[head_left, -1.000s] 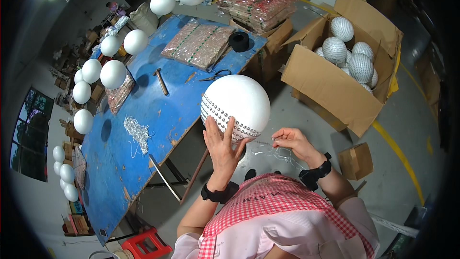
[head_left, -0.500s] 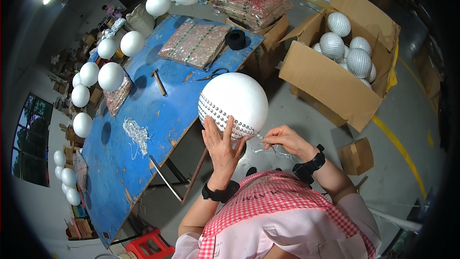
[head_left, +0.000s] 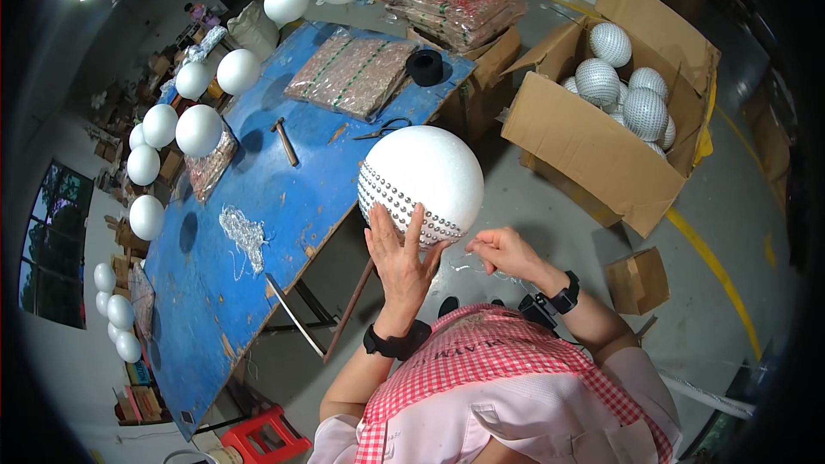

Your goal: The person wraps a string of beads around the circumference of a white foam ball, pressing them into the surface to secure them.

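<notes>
A large white foam ball (head_left: pixel 430 167) is in front of me, above the near edge of the table. Bands of small silver beads (head_left: pixel 397 204) run round its lower left part; the top is bare white. My left hand (head_left: pixel 400 265) supports the ball from below and the near side, fingers spread over the beaded bands. Close to the ball's lower right, my right hand (head_left: pixel 509 253) is closed in a pinch. From it a thin pale bead string (head_left: pixel 464 268) hangs in a loose loop; where it meets the ball is hard to make out.
On the blue table (head_left: pixel 228 292) lie a tangled silvery strand bundle (head_left: pixel 245 236), a hammer (head_left: pixel 285 143), scissors (head_left: pixel 384 128), a black roll (head_left: pixel 424 68) and a wrapped package (head_left: pixel 348 73). White balls (head_left: pixel 198 131) line its far side. A cardboard box (head_left: pixel 593 150) holds beaded balls.
My right hand has shifted slightly away from the ball, its fingers more curled. The ball has barely moved in the picture, and my left hand keeps its hold.
</notes>
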`<state>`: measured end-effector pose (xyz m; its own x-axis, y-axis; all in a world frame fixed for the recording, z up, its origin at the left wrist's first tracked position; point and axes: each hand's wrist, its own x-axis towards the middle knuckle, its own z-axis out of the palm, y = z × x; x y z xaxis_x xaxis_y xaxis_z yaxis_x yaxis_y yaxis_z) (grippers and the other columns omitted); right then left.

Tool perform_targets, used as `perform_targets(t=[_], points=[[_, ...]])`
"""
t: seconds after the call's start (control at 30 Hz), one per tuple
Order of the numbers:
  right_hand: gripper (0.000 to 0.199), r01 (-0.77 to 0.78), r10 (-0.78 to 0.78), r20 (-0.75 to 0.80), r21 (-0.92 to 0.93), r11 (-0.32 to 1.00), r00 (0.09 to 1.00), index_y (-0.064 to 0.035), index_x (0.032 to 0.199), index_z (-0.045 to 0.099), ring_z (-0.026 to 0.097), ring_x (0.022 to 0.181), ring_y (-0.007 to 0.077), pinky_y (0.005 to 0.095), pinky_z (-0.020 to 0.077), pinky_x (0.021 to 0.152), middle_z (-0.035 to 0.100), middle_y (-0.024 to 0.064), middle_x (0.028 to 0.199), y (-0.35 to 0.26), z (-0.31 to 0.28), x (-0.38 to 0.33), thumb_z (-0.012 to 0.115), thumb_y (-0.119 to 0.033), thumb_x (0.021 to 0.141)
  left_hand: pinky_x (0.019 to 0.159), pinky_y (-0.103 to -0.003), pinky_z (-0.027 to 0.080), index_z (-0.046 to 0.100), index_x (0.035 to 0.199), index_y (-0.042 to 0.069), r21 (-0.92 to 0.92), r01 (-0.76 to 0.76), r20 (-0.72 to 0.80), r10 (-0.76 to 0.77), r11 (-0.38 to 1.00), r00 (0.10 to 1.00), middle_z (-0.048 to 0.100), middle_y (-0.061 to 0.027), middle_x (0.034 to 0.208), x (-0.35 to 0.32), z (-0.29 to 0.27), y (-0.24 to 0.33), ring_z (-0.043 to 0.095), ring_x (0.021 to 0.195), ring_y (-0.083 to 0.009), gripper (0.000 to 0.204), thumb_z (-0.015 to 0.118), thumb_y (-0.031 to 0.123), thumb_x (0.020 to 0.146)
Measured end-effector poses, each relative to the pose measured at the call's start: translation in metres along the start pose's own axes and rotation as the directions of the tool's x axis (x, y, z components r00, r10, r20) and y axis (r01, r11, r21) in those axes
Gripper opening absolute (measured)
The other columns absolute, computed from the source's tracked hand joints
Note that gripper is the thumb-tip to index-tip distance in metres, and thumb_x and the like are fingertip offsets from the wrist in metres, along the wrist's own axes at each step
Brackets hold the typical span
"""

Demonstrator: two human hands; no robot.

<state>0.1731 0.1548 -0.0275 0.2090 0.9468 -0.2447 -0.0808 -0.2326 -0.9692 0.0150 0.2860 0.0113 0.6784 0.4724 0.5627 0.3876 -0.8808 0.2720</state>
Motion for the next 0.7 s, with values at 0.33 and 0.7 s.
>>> perform_targets(t=[0.33, 0.7], points=[[0.023, 0.087, -0.062, -0.061, 0.615, 0.784, 0.996, -0.0025, 0.090, 0.061, 0.035, 0.046, 0.0012, 0.0165, 0.0234, 0.042, 0.055, 0.0012, 0.064, -0.001, -0.009, -0.015, 0.050, -0.021, 0.095, 0.106, -0.056, 0.021, 0.039, 0.140, 0.017, 0.051, -0.009, 0.009, 0.008, 0.999, 1.000, 0.018, -0.0283, 0.148, -0.001, 0.003, -0.002, 0.018, 0.138, -0.0429, 0.085, 0.080, 0.034, 0.067], [0.011, 0.223, -0.133, -0.256, 0.365, 0.904, 0.958, -0.0007, 0.090, 0.066, 0.057, 0.067, 0.0068, 0.0190, 0.0431, 0.061, 0.065, 0.0026, 0.077, 0.004, -0.009, -0.013, 0.066, -0.009, 0.084, 0.104, -0.060, 0.023, 0.033, 0.143, 0.018, -0.006, 0.021, -0.030, -0.021, 1.000, 0.999, 0.017, -0.0325, 0.146, 0.005, -0.001, -0.005, 0.020, 0.136, -0.0458, 0.095, 0.078, 0.046, 0.064]])
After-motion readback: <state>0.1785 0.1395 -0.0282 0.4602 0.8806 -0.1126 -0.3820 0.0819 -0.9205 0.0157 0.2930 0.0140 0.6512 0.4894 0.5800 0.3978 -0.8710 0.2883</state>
